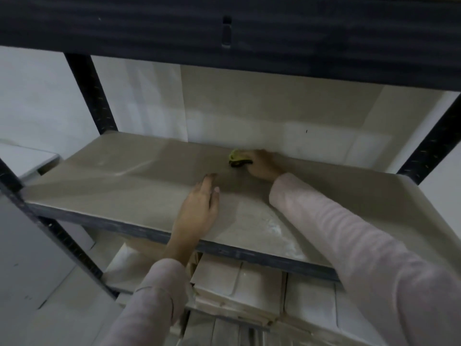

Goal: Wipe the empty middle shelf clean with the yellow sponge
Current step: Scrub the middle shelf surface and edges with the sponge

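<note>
Two hands on the middle shelf (112, 176), head view. I see the left hand (199, 208) lying flat near the front edge, fingers straight together; the right hand (262, 166) grips the yellow sponge (235, 157) at the shelf's rear, beside the wall (274, 108).

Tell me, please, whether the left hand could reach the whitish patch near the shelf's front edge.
Probably yes: the left hand rests flat on the shelf beside the whitish patch, only bare shelf between.
</note>
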